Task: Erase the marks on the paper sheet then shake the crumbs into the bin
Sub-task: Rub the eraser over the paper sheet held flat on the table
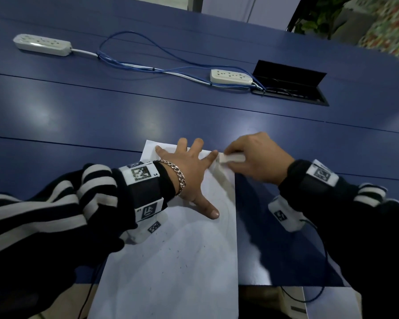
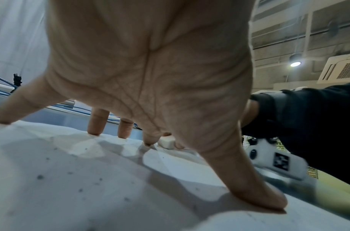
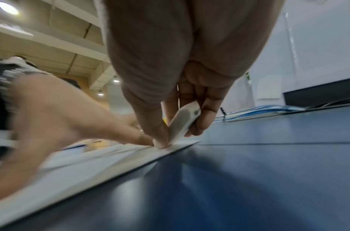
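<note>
A white paper sheet (image 1: 177, 261) lies on the blue table, its near end hanging over the table's front edge. Dark crumbs are scattered over its middle. My left hand (image 1: 189, 176) is spread flat on the far part of the paper sheet (image 2: 71, 179), fingertips (image 2: 94, 131) pressing it down. My right hand (image 1: 256, 157) pinches a white eraser (image 1: 232, 158) and holds its tip on the sheet's far right corner, just beside my left index finger. In the right wrist view the eraser (image 3: 182, 125) stands tilted, one end on the paper's edge (image 3: 130, 157). No bin is in view.
Two white power strips (image 1: 42, 44) (image 1: 230, 76) joined by blue cables (image 1: 148, 65) lie across the far half of the blue table (image 1: 101, 107). An open black cable hatch (image 1: 290, 88) is at the far right. A white box (image 1: 327, 305) sits below the table edge at the right.
</note>
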A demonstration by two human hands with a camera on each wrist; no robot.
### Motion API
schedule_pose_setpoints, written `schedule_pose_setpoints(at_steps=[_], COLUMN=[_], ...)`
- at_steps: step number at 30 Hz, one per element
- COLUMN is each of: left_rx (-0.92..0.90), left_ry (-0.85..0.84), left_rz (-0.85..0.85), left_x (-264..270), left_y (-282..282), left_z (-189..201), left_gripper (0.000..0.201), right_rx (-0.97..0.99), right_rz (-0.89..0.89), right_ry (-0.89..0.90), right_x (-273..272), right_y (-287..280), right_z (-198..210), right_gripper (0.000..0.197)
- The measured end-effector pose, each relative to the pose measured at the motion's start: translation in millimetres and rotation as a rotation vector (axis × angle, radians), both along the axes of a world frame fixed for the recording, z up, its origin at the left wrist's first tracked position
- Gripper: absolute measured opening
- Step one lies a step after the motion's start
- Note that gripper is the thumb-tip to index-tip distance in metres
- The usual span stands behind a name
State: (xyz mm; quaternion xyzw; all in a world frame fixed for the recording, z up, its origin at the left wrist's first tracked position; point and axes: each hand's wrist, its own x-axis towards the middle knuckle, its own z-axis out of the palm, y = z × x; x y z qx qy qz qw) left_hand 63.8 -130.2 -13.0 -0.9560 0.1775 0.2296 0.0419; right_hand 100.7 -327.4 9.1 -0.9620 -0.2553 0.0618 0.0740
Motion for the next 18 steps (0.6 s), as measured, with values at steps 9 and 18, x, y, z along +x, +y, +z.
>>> schedule_pose_setpoints(at_steps=[9, 18], left_rx=[-0.001, -0.014], left_ry=[0.004, -0.002], left_rz=[0.004, 0.006], left_x=[0.0, -1.4], left_y=[0.4, 1.3], left_z=[-1.3, -1.4], left_gripper=[0.155, 0.154], right_rx=[-0.030, -0.027], right_rz=[0.045, 0.107], right_ry=[0.017, 0.041], right_x=[-6.4, -10.7], right_y=[0.0, 0.8], right_z=[2.6, 3.6], right_gripper=[0.029, 0.027])
